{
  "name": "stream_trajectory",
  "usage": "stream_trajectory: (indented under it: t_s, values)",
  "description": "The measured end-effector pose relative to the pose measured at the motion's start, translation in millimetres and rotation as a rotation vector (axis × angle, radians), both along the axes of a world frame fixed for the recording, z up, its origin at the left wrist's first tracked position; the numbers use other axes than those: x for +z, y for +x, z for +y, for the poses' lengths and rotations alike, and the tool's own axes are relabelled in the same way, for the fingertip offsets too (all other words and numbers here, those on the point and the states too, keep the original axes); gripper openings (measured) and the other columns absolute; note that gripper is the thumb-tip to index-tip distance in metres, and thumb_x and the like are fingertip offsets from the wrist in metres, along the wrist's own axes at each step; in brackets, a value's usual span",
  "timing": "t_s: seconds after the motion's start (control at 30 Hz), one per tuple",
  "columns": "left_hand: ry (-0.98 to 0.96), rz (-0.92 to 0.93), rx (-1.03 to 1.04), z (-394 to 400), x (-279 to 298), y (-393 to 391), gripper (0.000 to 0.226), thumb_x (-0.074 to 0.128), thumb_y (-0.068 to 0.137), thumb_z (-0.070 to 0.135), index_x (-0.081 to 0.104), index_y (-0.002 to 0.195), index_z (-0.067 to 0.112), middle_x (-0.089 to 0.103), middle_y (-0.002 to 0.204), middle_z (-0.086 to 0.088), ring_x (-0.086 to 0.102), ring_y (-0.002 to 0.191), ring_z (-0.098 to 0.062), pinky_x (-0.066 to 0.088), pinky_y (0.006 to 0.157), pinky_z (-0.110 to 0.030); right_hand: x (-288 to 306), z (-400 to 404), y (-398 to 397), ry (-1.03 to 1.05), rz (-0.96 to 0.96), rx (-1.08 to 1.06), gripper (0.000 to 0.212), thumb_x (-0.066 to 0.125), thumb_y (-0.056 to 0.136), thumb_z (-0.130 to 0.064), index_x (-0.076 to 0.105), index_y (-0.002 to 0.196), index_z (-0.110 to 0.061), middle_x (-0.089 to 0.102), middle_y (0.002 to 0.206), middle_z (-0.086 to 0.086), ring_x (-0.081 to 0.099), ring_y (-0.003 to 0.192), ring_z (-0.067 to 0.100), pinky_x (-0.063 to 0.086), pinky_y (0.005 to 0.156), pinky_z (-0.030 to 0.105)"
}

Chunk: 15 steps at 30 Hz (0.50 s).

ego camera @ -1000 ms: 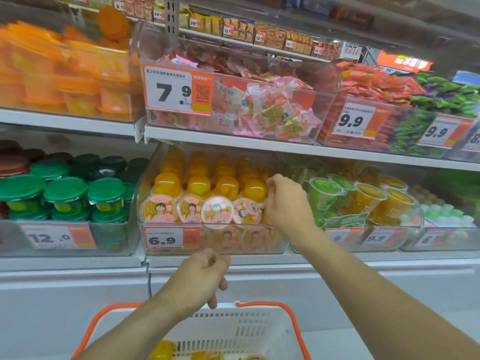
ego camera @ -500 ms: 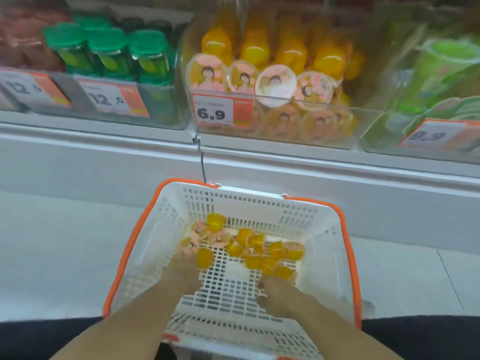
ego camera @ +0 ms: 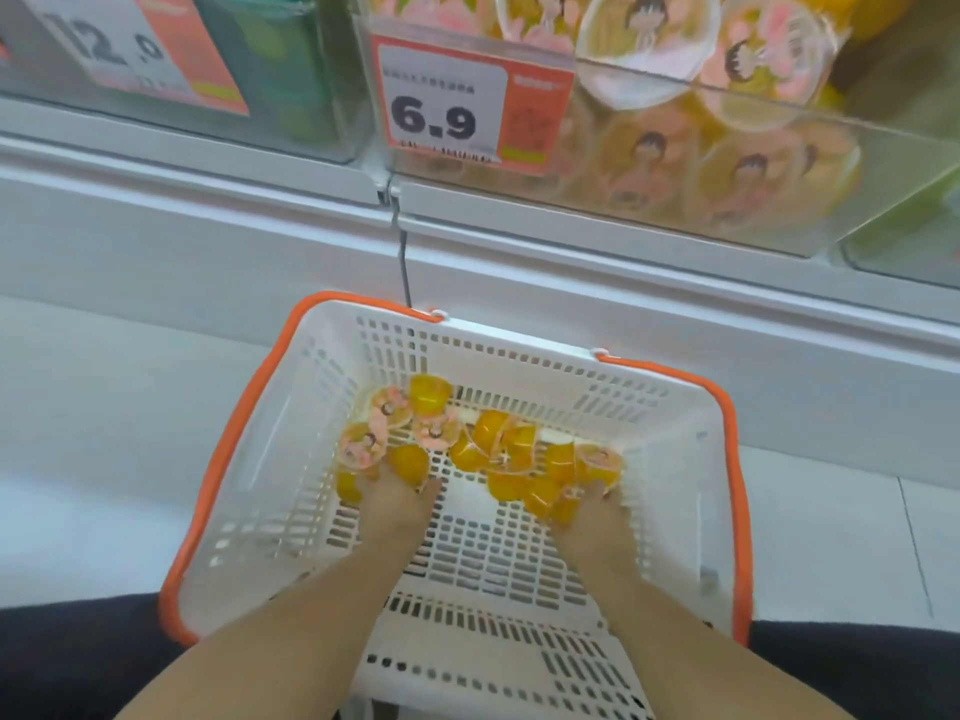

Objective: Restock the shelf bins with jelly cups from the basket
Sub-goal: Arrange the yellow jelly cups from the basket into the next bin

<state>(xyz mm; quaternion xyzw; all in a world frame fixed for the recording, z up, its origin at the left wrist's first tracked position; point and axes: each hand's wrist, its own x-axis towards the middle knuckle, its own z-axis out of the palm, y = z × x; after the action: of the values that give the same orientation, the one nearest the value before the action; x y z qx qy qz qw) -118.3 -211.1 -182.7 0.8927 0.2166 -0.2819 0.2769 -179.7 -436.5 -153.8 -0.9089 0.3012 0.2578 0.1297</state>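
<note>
A white mesh basket with an orange rim (ego camera: 249, 439) sits below me, with several yellow jelly cups (ego camera: 498, 444) lying at its far end. Both my hands are down inside it. My left hand (ego camera: 395, 511) curls over the cups on the left of the pile. Its fingertips are hidden among them. My right hand (ego camera: 597, 522) closes on the cups at the right of the pile. Above, the clear shelf bin (ego camera: 727, 163) holds more of the same cups with cartoon lids, behind a 6.9 price tag (ego camera: 441, 106).
To the left of that bin stands a bin of green cups (ego camera: 270, 70) with a 12.0 tag. A white shelf base (ego camera: 571, 283) runs right behind the basket. Pale floor lies on both sides, and my dark-clothed knees (ego camera: 62, 662) flank the basket's near edge.
A second ago both hands were up at the 6.9 bin. My view has since dropped, and both hands have gone down into the basket and onto the cups.
</note>
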Motion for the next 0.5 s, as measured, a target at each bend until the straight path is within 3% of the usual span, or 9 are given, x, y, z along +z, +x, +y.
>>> stream_trajectory:
  t_s: [0.1, 0.2, 0.33, 0.43, 0.5]
  values:
    - [-0.119, 0.047, 0.154, -26.3, -3.7, 16.9, 0.092, 0.069, 0.085, 0.055, 0.019, 0.156, 0.020, 0.029, 0.144, -0.034, 0.041, 0.127, -0.047, 0.048, 0.094, -0.047, -11.0, -3.4, -11.1, 0.050, 0.100, -0.027, 0.073, 0.073, 0.085, -0.040, 0.034, 0.139, -0.012, 0.048, 0.131, 0.013, 0.055, 0.118, 0.030, 0.049, 0.094, 0.038]
    - [-0.066, 0.067, 0.167, -39.0, -5.5, 23.7, 0.079, 0.069, 0.087, 0.049, 0.030, 0.150, 0.020, 0.033, 0.136, -0.033, 0.049, 0.111, -0.046, 0.049, 0.090, -0.044, -9.8, -4.3, -11.3, 0.110, 0.175, 0.005, 0.082, 0.080, 0.076, -0.039, 0.035, 0.139, -0.011, 0.050, 0.129, 0.010, 0.058, 0.114, 0.025, 0.050, 0.086, 0.031]
    - [-0.060, -0.024, 0.038, -33.7, -3.9, 11.2, 0.042, 0.062, 0.096, 0.028, 0.050, 0.134, 0.017, 0.044, 0.131, -0.023, 0.055, 0.096, -0.035, 0.045, 0.084, -0.037, 1.5, -0.6, -6.8, 0.351, 0.473, -0.028, 0.062, 0.083, 0.067, -0.043, 0.058, 0.115, -0.012, 0.060, 0.095, -0.001, 0.060, 0.079, 0.013, 0.051, 0.064, 0.026]
    - [-0.035, 0.007, -0.192, -23.7, 5.1, 8.4, 0.036, 0.062, 0.094, 0.031, 0.055, 0.126, 0.017, 0.059, 0.120, -0.015, 0.061, 0.098, -0.032, 0.051, 0.082, -0.034, 16.5, 11.7, -0.2, 0.523, 0.728, 0.044, 0.048, 0.076, 0.065, -0.058, 0.080, 0.090, -0.018, 0.067, 0.104, 0.000, 0.067, 0.078, 0.016, 0.059, 0.074, 0.028]
    - [-0.130, 0.199, -0.248, -14.4, 19.6, 12.1, 0.031, 0.062, 0.093, 0.032, 0.057, 0.119, 0.016, 0.061, 0.114, -0.005, 0.063, 0.102, -0.029, 0.056, 0.087, -0.038, 37.1, 20.2, 10.4, 0.627, 0.753, 0.077, 0.039, 0.071, 0.069, -0.061, 0.078, 0.078, -0.023, 0.064, 0.104, 0.000, 0.062, 0.076, 0.018, 0.055, 0.074, 0.028]
